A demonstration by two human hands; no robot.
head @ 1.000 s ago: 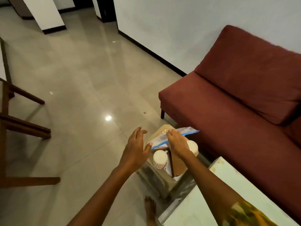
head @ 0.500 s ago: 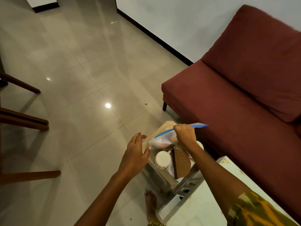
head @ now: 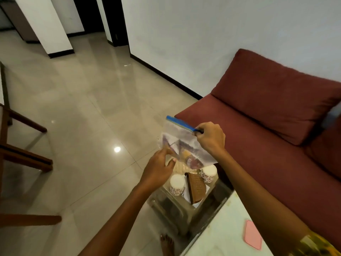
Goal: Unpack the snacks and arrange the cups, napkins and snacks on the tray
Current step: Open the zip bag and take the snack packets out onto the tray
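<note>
A clear zip bag of snacks with a blue seal strip hangs in the air above a small low table. My right hand grips the blue strip at the bag's top right corner. My left hand pinches the bag's lower left edge. Below the bag, two white floral paper cups stand on the tray, with a brown napkin holder between them. White napkins show under the holder.
A dark red sofa runs along the right. A pale table with a pink object lies at the bottom right. Wooden chair legs stand at the left. My bare foot is on the tiled floor.
My right hand has lifted the snack bag off the tray and raised it. My left hand has moved in and taken hold of the bag's lower edge.
</note>
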